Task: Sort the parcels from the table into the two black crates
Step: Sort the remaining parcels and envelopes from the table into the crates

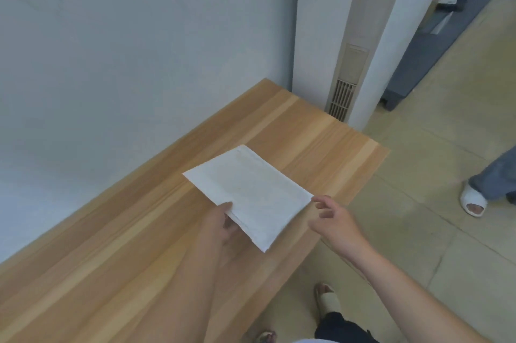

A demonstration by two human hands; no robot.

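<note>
One flat white padded parcel (248, 194), left hand (220, 221) pinching its edge.

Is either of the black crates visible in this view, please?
No: only the white parcel, gripped by the left hand, the table and the floor show, with no crate.

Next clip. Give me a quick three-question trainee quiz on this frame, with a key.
1. The parcel is: A) white B) black C) brown.
2. True or false: the left hand grips the parcel.
3. Fill in: the right hand is by the parcel's right ____.

Key: 1 A; 2 true; 3 corner.
</note>
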